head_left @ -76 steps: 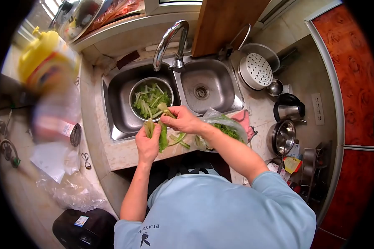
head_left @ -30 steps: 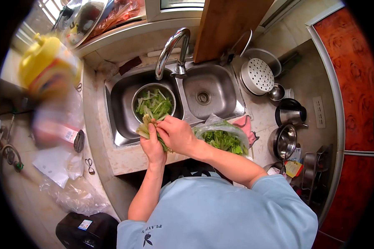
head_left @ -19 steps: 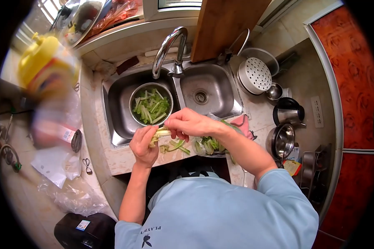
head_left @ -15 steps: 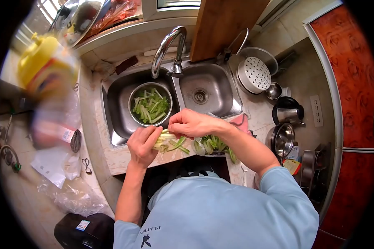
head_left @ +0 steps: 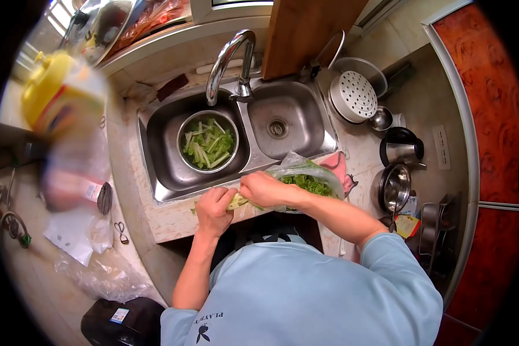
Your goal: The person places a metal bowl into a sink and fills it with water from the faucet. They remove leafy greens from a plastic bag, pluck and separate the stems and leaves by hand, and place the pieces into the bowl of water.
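Observation:
Pale green leafy vegetable stalks (head_left: 237, 201) stretch between my two hands over the counter's front edge. My left hand (head_left: 215, 211) is closed round one end of them. My right hand (head_left: 260, 189), closed too, grips them close beside it. Past my right wrist lies a clear plastic bag (head_left: 305, 168) with leafy greens (head_left: 309, 184) in it. In the left sink basin stands a metal bowl (head_left: 181, 151) that holds cut green pieces (head_left: 207, 147). Part of the stalks is hidden by my fingers.
A chrome faucet (head_left: 222, 60) arches over the double sink (head_left: 285, 106). A pink cloth (head_left: 335, 164) lies right of the bag. Further right are a white perforated steamer (head_left: 353, 97), a kettle (head_left: 399, 151) and metal bowls (head_left: 395, 187). A wooden board (head_left: 305, 34) leans behind the sink.
Both hands have moved from the sink's edge back toward my body, with the stalks still in them. More of the plastic bag and its greens now shows beyond my right forearm.

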`<state>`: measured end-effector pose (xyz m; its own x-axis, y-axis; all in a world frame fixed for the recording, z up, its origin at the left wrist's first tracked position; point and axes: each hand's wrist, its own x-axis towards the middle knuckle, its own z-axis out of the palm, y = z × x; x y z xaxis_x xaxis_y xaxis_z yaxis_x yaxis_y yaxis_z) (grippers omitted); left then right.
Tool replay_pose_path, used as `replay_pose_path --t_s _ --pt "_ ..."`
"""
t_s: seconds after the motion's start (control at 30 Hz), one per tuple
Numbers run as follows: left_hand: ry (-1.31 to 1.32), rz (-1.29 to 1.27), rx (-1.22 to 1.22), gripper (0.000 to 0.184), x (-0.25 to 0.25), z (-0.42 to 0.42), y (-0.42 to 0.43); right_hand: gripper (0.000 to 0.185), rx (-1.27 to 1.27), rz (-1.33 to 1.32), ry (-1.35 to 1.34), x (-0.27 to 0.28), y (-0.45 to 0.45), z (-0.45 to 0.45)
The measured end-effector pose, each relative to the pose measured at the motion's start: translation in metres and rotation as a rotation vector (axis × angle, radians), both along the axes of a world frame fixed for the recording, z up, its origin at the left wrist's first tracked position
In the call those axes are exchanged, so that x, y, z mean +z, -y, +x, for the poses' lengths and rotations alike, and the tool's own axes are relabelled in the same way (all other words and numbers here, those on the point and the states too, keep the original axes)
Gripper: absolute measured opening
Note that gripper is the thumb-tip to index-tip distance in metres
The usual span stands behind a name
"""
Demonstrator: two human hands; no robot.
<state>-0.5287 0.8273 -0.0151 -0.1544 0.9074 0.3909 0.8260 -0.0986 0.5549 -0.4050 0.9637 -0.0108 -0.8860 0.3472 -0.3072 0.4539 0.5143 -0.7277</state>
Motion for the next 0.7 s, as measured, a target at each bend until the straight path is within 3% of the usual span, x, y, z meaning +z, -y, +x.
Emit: replay_pose_path --t_s 0.07,0.13,0.2,0.27,0.3,0.37,0.43,0.5,0.6,0.63,0.7 --pt "0.132 0.049 0.152 0.037 -0.007 0.003 0.002 0.026 -0.149 0.009 -0.103 -0.012 0.001 0.002" --pt "0.216 0.077 0.206 0.029 -0.020 0.004 0.004 0.024 -0.394 -0.604 0.014 0.002 -0.004 0.003" --pt "0.300 0.091 0.264 0.021 -0.032 0.004 0.008 0.023 -0.367 -0.688 0.017 -0.002 0.000 0.005" --pt "1.176 -0.241 0.578 0.008 -0.041 -0.001 0.009 0.022 -0.349 -0.766 0.012 -0.004 0.005 0.007" --pt "1.175 -0.246 0.572 0.008 -0.036 -0.004 0.005 0.021 -0.407 -0.793 -0.062 -0.004 0.007 0.005" --pt "1.460 -0.188 0.501 0.019 -0.026 -0.007 -0.001 0.020 -0.480 -0.817 -0.136 -0.003 0.008 0.005" --pt "1.472 -0.212 0.477 0.019 -0.016 -0.005 -0.003 0.020 -0.447 -0.884 -0.241 0.016 0.005 0.001" --pt "1.462 -0.221 0.419 0.017 -0.011 -0.006 -0.006 0.020 -0.428 -0.768 -0.181 0.028 -0.003 -0.001" --pt "1.400 -0.269 0.400 0.015 -0.004 -0.006 -0.008 0.019 -0.189 -0.291 -0.312 0.032 -0.009 -0.001" --pt "1.402 -0.269 0.401 0.015 -0.002 -0.006 -0.009 0.019 -0.188 -0.291 -0.310 0.031 -0.011 -0.001" --pt "1.308 -0.380 0.434 0.015 0.005 -0.006 -0.009 0.016 -0.057 -0.036 -0.442 0.029 -0.014 -0.001"
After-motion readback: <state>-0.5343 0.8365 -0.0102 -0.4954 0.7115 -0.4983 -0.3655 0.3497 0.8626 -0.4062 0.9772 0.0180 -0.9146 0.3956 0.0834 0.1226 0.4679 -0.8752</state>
